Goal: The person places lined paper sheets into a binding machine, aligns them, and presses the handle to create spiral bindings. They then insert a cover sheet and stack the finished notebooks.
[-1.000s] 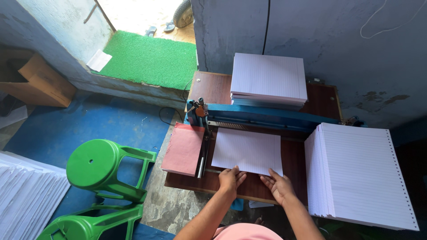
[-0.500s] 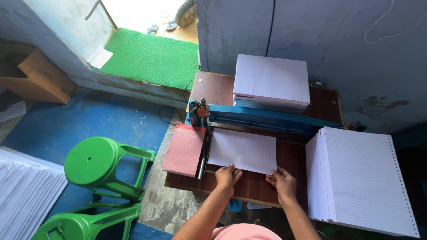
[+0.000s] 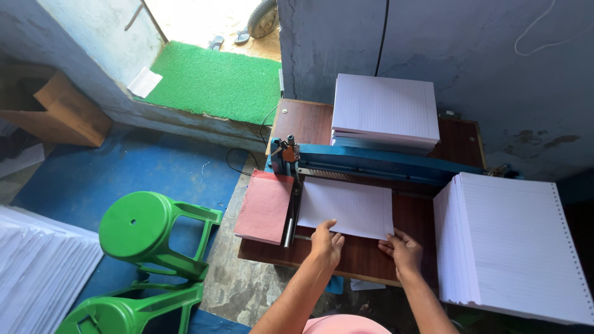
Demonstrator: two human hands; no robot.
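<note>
A thin stack of white ruled paper [image 3: 346, 206] lies on the brown table [image 3: 309, 124], its far edge under the blue punching machine [image 3: 377, 164]. My left hand [image 3: 326, 242] presses flat on the stack's near left corner. My right hand [image 3: 402, 250] touches its near right corner with spread fingers. Neither hand grips anything. A pink cover sheet pile [image 3: 265, 206] lies left of the stack, beside a dark metal lever [image 3: 291, 213].
A tall pile of punched ruled sheets [image 3: 513, 241] sits at the right. Another white pile [image 3: 385, 111] rests behind the machine. Green plastic stools [image 3: 145, 232] stand on the blue floor at left, near more paper [image 3: 37, 272] and a cardboard box [image 3: 59, 114].
The paper stack has slid farther under the blue machine. Both hands followed it forward, staying on its near corners.
</note>
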